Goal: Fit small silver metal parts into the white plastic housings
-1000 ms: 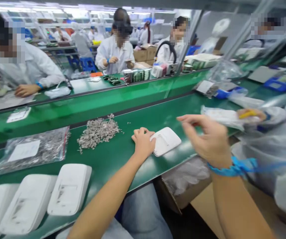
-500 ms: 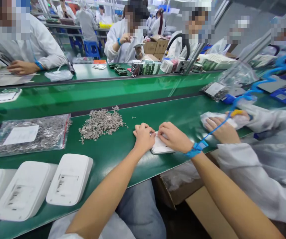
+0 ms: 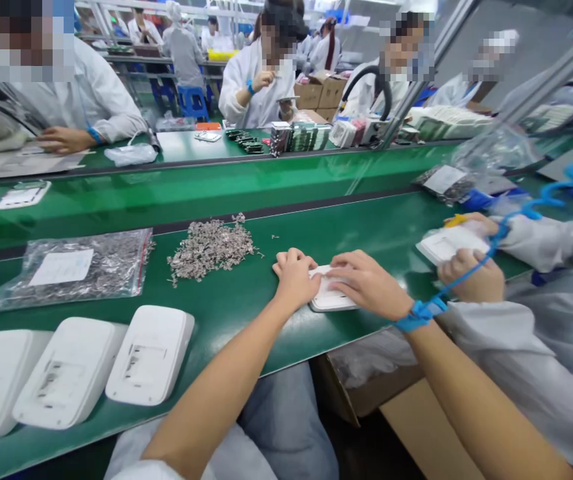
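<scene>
While the left hand (image 3: 295, 277) braces the near-left end of a small white case (image 3: 334, 303), the right hand (image 3: 370, 283) works over its top face. The case lies flat on the green bench (image 3: 231, 333), directly in front of the person, just right of the heap of small metal pieces (image 3: 211, 250). The left hand's fingers are bent and its thumb rests at the case's edge; I cannot tell whether they clamp it or merely steady it. On the right hand, thumb and forefinger stand apart at the tips, both at the case — whether a metal piece sits beneath them is hidden.

The step in hand looks like seating or pressing something small into the recess of the case, judging by the heap close by. The next move calls for a steady left hand and firm, well-aimed pressure from the right fingertips, so that the case does not slide on the smooth bench.

Three larger white housings (image 3: 149, 357) stand in a row at the left, near a clear bag of metal pieces (image 3: 116, 273). At the right, a co-worker's hand (image 3: 471, 277) holds another white case (image 3: 447, 244) — well apart from the person's own hands.
</scene>
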A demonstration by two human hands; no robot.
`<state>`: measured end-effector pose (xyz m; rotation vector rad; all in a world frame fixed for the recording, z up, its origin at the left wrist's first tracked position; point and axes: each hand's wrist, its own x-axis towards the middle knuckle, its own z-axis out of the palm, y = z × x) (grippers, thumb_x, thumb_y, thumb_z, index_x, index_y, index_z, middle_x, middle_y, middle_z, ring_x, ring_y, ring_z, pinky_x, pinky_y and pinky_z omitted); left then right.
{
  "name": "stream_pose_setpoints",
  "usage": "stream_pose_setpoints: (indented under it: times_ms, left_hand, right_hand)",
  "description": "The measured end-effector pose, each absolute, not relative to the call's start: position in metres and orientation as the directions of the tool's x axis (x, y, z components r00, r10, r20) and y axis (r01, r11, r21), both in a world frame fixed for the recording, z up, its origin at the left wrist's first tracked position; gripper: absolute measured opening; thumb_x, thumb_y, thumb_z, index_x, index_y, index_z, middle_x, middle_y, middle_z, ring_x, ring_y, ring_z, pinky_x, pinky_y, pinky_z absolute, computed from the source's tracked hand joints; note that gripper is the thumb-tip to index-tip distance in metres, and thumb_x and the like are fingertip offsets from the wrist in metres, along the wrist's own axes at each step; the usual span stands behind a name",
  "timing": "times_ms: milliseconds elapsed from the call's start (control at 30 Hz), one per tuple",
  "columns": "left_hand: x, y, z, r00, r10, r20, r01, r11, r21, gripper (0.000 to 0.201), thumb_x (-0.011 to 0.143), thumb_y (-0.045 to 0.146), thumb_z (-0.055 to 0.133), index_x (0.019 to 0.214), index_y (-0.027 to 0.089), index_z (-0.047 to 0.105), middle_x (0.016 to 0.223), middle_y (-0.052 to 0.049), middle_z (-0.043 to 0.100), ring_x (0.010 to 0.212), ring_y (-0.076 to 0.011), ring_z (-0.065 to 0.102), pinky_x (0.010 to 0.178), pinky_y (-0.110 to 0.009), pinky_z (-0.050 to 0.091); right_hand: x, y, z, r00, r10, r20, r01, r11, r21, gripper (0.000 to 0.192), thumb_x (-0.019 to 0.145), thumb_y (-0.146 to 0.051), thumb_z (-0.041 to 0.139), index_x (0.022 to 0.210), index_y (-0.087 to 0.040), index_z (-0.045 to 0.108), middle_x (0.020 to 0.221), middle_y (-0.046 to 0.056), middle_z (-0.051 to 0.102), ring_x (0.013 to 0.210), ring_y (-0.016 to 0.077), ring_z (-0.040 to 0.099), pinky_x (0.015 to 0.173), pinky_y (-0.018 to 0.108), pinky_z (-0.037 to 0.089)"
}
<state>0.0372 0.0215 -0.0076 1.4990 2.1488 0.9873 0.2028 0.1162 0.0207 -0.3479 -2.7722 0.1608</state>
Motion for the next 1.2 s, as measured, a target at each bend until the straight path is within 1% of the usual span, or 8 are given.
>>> stream_pose_setpoints:
  times_ms: [100, 200, 500, 833, 933, 1067, 1200]
  left_hand:
    - [0.036, 0.022, -0.008, -0.371, 0.922, 0.108, 0.681, 0.191, 0.707, 0.008, 0.082, 0.029, 0.068, 0.087, 0.023, 0.067, 0.114, -0.005, 0.056, 0.115, -0.0265, 0.042, 0.092, -0.042, 0.036]
    - [0.036, 0.023, -0.007, -0.372, 0.923, 0.1, 0.683, 0.2, 0.703, 0.007, 0.082, 0.028, 0.068, 0.086, 0.023, 0.067, 0.114, -0.005, 0.056, 0.115, -0.0262, 0.042, 0.093, -0.042, 0.036]
    - [0.036, 0.023, 0.001, -0.384, 0.921, 0.062, 0.672, 0.232, 0.704, 0.006, 0.08, 0.027, 0.071, 0.084, 0.023, 0.068, 0.113, -0.003, 0.058, 0.115, -0.0251, 0.043, 0.092, -0.041, 0.035]
    - [0.036, 0.024, 0.003, -0.374, 0.926, 0.054, 0.688, 0.238, 0.685, 0.007, 0.081, 0.029, 0.07, 0.084, 0.023, 0.068, 0.114, -0.004, 0.057, 0.116, -0.0247, 0.042, 0.09, -0.04, 0.034]
    - [0.037, 0.024, 0.003, -0.368, 0.929, 0.052, 0.69, 0.235, 0.684, 0.008, 0.081, 0.029, 0.07, 0.085, 0.023, 0.068, 0.114, -0.004, 0.057, 0.116, -0.0249, 0.042, 0.09, -0.04, 0.035]
    - [0.04, 0.021, -0.001, -0.363, 0.924, 0.12, 0.726, 0.199, 0.659, 0.007, 0.081, 0.028, 0.068, 0.084, 0.022, 0.066, 0.116, -0.004, 0.057, 0.117, -0.0254, 0.042, 0.088, -0.041, 0.035]
    - [0.044, 0.02, -0.005, -0.336, 0.917, 0.214, 0.816, 0.17, 0.553, 0.01, 0.082, 0.03, 0.067, 0.083, 0.021, 0.063, 0.117, -0.005, 0.057, 0.117, -0.0259, 0.041, 0.088, -0.043, 0.035]
  right_hand:
    - [0.215, 0.111, 0.016, -0.896, 0.223, 0.384, 0.198, 0.975, -0.104, 0.024, 0.098, -0.025, 0.054, 0.111, -0.021, 0.074, 0.12, 0.013, 0.063, 0.108, 0.0277, 0.054, 0.094, 0.047, 0.047]
    - [0.216, 0.11, 0.012, -0.891, 0.227, 0.393, 0.209, 0.974, -0.091, 0.025, 0.099, -0.025, 0.054, 0.109, -0.021, 0.076, 0.121, 0.013, 0.064, 0.109, 0.0279, 0.054, 0.094, 0.048, 0.047]
    - [0.215, 0.11, 0.006, -0.855, 0.258, 0.451, 0.219, 0.966, -0.138, 0.024, 0.098, -0.023, 0.055, 0.107, -0.023, 0.077, 0.12, 0.011, 0.067, 0.109, 0.027, 0.055, 0.093, 0.046, 0.048]
    - [0.216, 0.11, 0.007, -0.866, 0.234, 0.442, 0.218, 0.972, -0.089, 0.024, 0.098, -0.022, 0.055, 0.109, -0.023, 0.076, 0.121, 0.012, 0.066, 0.109, 0.0276, 0.053, 0.091, 0.046, 0.048]
    - [0.216, 0.109, 0.008, -0.868, 0.237, 0.436, 0.225, 0.971, -0.078, 0.024, 0.097, -0.022, 0.055, 0.107, -0.022, 0.077, 0.121, 0.012, 0.066, 0.109, 0.0281, 0.053, 0.09, 0.046, 0.048]
    - [0.214, 0.106, 0.011, -0.869, 0.241, 0.432, 0.234, 0.97, -0.07, 0.023, 0.097, -0.022, 0.055, 0.102, -0.022, 0.078, 0.121, 0.012, 0.067, 0.109, 0.0286, 0.053, 0.09, 0.046, 0.048]
    - [0.212, 0.106, 0.009, -0.857, 0.239, 0.456, 0.232, 0.97, -0.071, 0.024, 0.098, -0.023, 0.054, 0.099, -0.023, 0.077, 0.116, 0.011, 0.069, 0.106, 0.0271, 0.056, 0.089, 0.044, 0.047]
